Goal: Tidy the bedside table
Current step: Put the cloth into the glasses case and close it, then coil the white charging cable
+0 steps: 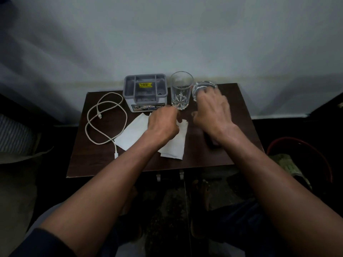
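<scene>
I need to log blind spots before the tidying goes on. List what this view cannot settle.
- Right hand: blurred, grip on the glass dish unclear.
- Left hand: covers the white tissues, fingertips hidden.
- Dark object under the right forearm: unidentifiable.
- Grey organiser: contents too dim.

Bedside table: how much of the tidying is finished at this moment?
Little looks done. The charging cable lies in loose loops, and white tissues are spread in the middle. The tall glass stands beside the grey organizer. The right hand reaches onto the glass ashtray; the left hand rests over the tissues.
</scene>
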{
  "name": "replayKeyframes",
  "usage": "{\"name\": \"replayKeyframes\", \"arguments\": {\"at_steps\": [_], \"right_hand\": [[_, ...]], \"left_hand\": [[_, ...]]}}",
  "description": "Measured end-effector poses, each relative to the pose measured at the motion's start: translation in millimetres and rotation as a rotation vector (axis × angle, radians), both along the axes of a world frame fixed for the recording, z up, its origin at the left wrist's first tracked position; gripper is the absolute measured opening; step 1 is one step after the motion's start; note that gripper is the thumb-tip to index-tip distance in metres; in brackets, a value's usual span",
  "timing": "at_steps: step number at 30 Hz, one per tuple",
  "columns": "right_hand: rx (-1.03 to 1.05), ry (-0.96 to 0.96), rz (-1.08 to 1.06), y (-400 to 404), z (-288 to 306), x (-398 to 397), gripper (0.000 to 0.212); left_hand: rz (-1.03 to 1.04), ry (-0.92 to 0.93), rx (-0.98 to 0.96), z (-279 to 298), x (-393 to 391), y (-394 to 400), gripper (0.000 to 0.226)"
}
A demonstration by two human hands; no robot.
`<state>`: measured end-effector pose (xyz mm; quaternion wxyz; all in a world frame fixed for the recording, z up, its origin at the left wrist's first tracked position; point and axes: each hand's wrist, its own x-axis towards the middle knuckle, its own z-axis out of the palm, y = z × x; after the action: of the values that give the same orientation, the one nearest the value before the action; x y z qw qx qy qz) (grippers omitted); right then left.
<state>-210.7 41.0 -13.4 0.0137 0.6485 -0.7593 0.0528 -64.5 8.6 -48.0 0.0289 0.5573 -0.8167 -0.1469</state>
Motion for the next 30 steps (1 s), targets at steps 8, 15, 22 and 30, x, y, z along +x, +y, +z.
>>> {"name": "replayKeyframes", "arguments": {"at_steps": [8,15,22,30], "right_hand": [[0.284,-0.240,0.154,-5.4,-24.1,16.7,0.034],[0.337,-0.364,0.016,-21.0,-41.1,32.3,0.030],[0.266,-0.364,0.013,-31.3,-34.3,34.1,0.026],[-0.032,-0.020,0.220,-17.8,-19.9,75.5,0.017]], "left_hand": [[0.035,-0.022,0.107,3.2,36.2,-7.3,0.030],[0.021,-0.047,0.134,0.7,48.3,-4.5,0.049],[0.066,0.027,0.128,4.5,65.7,-6.9,0.055],[0.138,-0.017,0.135,9.6,113.4,-13.1,0.046]]}}
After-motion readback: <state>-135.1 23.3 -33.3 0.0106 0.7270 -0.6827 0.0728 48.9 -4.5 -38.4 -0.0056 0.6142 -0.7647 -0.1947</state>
